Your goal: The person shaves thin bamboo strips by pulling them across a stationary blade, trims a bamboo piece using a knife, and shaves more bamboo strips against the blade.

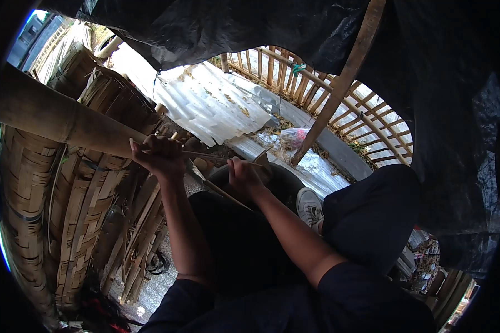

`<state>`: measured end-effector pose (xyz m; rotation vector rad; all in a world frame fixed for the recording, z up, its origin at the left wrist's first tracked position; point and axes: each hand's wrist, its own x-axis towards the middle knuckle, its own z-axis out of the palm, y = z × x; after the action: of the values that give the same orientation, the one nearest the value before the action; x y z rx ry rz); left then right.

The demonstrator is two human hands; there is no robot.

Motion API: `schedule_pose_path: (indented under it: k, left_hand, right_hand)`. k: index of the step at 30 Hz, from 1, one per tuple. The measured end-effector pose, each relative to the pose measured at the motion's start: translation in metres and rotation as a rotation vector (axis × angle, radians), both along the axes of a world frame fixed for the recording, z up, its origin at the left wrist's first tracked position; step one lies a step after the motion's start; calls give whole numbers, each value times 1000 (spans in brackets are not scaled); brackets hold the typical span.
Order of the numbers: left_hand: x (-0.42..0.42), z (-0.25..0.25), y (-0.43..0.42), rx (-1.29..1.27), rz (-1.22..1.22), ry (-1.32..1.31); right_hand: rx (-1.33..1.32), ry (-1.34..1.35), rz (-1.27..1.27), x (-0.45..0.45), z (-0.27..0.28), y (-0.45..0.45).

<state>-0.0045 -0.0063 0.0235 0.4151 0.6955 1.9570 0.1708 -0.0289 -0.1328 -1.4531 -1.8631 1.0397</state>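
Black sheeting [450, 111] hangs overhead and down the right side. Woven bamboo pieces [28, 205] stand upright on the left, too overlapped to count. One slatted bamboo lattice [316, 94] curves across the top. One thick bamboo pole [66, 122] slants in from the left, its visible end just beside the left hand [162, 155]. One pale corrugated sheet [205, 102] lies beyond the hands, and one wooden post [339, 89] leans to the right of it. One dark round container [289, 186] sits near the right hand [244, 176], with one light laced shoe [309, 206] beside it.

Two bare hands work at the centre, on one thin strip [205, 156] that runs between them above the lap. The left grip is closed in a fist around the strip. The right grip is closed too, fingers pinching the same strip farther along, near the container.
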Motion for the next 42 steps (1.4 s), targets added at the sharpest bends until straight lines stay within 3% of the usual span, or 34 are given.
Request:
schedule_pose_path:
  k: [1,3,6,9,12,15,17,20,24,27,29,32,34,38,40,42]
  left_hand:
    - [-1,0,0,0,-1,1]
    - [-3,-3,-2,9,6,3]
    - [-8,-13,-2,164,-115,73]
    - [8,4,0,17,-2,-3]
    - [-3,-5,2,41,-1,63]
    - [-3,-3,0,-23,60,14]
    - [-4,-7,-2,12,42,28]
    - [1,-2,0,10,47,40]
    - [5,1,1,-44,80,45]
    - [3,0,0,-39,72,50]
    - [0,-5,-3,-27,69,43]
    - [2,2,0,-28,76,39]
    - [4,1,-2,-60,87,30]
    - [4,1,-1,-9,32,38]
    - [7,5,-1,-13,17,34]
    - [10,7,-3,-15,35,54]
  right_hand:
    - [28,-4,43,7,-3,0]
    - [-151,-246,-117,44,-81,-19]
    - [-299,-295,-141,62,-100,-24]
    - [-107,-176,-102,16,-45,-10]
    - [-13,-29,18,3,7,4]
    - [-18,-125,-13,37,-76,-13]
    - [-240,-300,-140,77,-115,-34]
    - [-273,-308,-93,55,-108,-18]
    - [-7,-60,-78,8,-30,-3]
    - [-8,-179,-46,27,-67,-13]
    - [-262,-328,-175,74,-116,-37]
    - [-364,-364,-212,83,-128,-36]
    - [-289,-368,-53,69,-123,-34]
    - [-228,-426,-65,56,-118,-32]
    - [-336,-386,-246,57,-116,-33]
    - [-346,-399,-267,56,-109,-30]
